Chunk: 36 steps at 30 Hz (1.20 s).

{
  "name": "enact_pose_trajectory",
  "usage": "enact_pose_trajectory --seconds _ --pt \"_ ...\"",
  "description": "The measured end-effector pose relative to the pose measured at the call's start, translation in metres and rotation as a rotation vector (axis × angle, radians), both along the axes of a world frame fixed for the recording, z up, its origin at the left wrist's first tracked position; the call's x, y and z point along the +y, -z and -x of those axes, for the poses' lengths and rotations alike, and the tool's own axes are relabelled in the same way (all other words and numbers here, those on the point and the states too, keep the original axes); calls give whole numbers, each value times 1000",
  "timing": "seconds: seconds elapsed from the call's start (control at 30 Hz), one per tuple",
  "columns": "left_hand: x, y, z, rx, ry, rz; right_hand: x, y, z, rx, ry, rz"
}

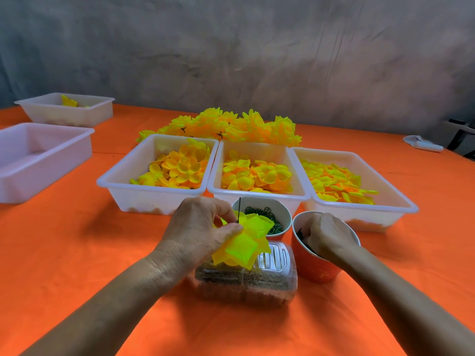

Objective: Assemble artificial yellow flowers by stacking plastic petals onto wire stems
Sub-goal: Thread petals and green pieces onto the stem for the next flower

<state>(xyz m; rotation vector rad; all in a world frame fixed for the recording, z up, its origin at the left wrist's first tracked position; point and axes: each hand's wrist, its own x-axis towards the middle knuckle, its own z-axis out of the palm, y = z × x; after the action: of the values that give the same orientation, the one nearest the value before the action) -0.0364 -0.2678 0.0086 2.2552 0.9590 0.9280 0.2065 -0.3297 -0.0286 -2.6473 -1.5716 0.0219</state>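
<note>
Trays far left of the left hand: two white plastic rectangular trays; the nearer one [38, 160] shows no contents, the farther one [65, 109] holds a few yellow pieces.
Left hand: left hand [198, 232] with fingers and thumb curled, pinching a stack of yellow plastic petals [244, 242] threaded on a thin dark wire stem [239, 210]; the stem's tip stands upright above the fingers.
Petal trays beyond the hands: three white plastic rectangular trays side by side, touching: left petal tray [123, 191] and middle petal tray [259, 195] hold rounded yellow petals, right petal tray [401, 199] holds flatter, pointed yellow-orange petals.
Finished flowers: heap of assembled yellow flowers [231, 127] on the orange tablecloth [77, 253], behind the three trays.
Below the left hand: clear plastic lidded box [246, 281], contents brownish and unclear.
Between the hands: white paper cup [282, 211] holding small dark green rings, just behind the petals.
Right hand: right hand [326, 233] with fingers curled down inside an orange paper cup [316, 268]; whether it grips any of the dark pieces inside cannot be told.
Far right of the right hand: white crumpled item [422, 145] at the table edge.
Writing: none readable.
</note>
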Motion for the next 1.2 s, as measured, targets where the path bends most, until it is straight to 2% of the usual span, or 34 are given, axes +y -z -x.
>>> enact_pose_trajectory --seconds 0.13,0.37,0.47,0.57,0.77,1.03,1.2 --pt "0 0 0 0 -4 5 0 1 1 24 49 -38" --pt "-1 0 0 10 -19 20 1 -4 -7 149 9 98" --pt "-1 0 0 9 -15 25 -2 -7 -12 284 90 -3" --pt "0 0 0 6 -7 28 -7 -13 -18 394 84 -84" --pt "2 0 0 7 -6 25 -21 -22 -24 773 172 -227" --pt "1 -1 0 15 -3 22 -28 -25 -22 889 207 -343" --pt "1 -1 0 -6 -6 31 -32 -37 -7 960 82 -527"
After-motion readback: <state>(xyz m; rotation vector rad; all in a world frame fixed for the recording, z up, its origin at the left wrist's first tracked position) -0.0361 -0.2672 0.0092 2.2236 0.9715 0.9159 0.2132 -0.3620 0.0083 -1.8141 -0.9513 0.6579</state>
